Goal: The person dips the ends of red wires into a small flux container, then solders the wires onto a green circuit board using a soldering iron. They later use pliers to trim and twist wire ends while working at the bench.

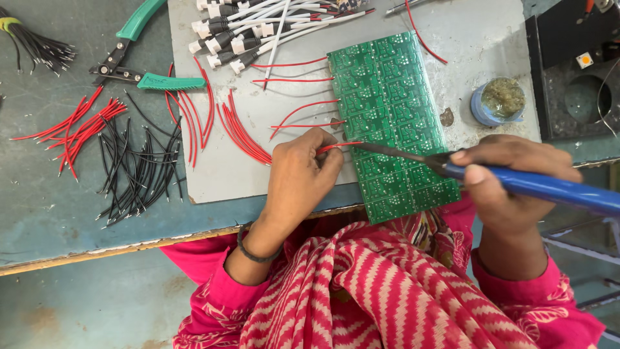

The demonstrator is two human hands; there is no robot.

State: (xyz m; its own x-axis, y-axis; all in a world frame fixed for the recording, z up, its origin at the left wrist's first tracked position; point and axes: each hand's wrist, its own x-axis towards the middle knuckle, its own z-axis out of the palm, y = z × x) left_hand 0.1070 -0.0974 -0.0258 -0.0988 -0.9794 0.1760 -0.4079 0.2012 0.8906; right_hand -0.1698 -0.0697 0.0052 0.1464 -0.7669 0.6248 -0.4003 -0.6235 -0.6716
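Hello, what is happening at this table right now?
A person solders at a workbench. The left hand pinches a red wire against the edge of a green circuit board. The right hand holds a blue soldering iron, with its tip at that wire's end. More red wires lie nearby.

Def a small electronics assembly workshop imo: worn table (45,213) w/ a green circuit board panel (387,123), cut red wires (77,129) & black wires (139,171), wire cutters (139,58), flux tin (498,100), blue soldering iron (536,186).
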